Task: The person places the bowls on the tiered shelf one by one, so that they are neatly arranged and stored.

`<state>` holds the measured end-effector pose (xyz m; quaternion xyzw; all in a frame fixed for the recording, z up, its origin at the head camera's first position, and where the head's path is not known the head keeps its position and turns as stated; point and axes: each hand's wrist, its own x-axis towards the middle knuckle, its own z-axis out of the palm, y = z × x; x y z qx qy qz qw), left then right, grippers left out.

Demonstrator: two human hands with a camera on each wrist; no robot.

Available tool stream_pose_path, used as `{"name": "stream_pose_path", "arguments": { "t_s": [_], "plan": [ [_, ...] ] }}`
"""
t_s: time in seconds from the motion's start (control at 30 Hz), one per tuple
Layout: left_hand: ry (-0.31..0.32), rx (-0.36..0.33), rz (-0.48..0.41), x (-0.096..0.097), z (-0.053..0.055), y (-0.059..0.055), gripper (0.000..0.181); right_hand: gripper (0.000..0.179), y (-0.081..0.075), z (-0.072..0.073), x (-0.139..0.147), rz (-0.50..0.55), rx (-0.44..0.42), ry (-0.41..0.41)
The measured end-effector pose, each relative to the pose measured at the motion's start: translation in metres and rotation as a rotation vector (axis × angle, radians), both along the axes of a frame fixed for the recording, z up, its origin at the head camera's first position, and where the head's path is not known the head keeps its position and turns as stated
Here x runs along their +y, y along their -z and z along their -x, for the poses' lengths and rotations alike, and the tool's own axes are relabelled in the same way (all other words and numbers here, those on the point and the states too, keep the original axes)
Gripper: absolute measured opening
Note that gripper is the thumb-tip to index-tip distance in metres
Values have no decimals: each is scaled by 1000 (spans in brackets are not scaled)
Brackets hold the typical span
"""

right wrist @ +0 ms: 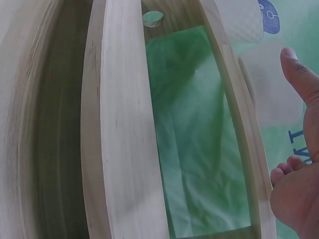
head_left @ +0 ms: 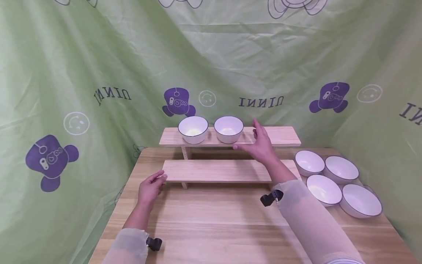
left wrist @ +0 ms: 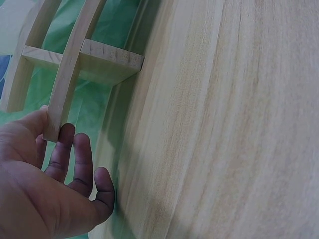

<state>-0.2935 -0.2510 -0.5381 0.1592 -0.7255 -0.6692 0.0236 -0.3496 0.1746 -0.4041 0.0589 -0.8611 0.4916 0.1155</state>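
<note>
A two-step wooden shelf (head_left: 217,171) stands on the table. My left hand (head_left: 149,190) pinches the left end of its lower board (left wrist: 62,99), thumb on one face and index finger on the other. On the upper board (head_left: 280,135) sit two white bowls with dark rims, a left bowl (head_left: 193,137) and a right bowl (head_left: 229,136), side by side with a small gap. Just right of the right bowl, my right hand (head_left: 261,147) holds nothing, its thumb and fingers spread apart. The right wrist view shows its thumb (right wrist: 298,74) beside that bowl (right wrist: 271,87).
Several more white bowls (head_left: 341,169) stand grouped on the table's right side, near my right forearm. The wooden table (head_left: 211,220) extends in front of the shelf. A green printed cloth (head_left: 230,55) hangs behind and around the table.
</note>
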Motion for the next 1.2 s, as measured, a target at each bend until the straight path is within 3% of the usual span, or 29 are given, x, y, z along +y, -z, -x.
{"name": "stream_pose_path", "arguments": {
  "t_s": [0.9, 1.2],
  "plan": [
    [-10, -18, 8, 2, -2, -3, 55, 129, 4, -27, 22, 62, -2, 20],
    [-6, -6, 4, 2, 0, 0, 54, 126, 12, -34, 35, 70, 19, 28]
  ]
}}
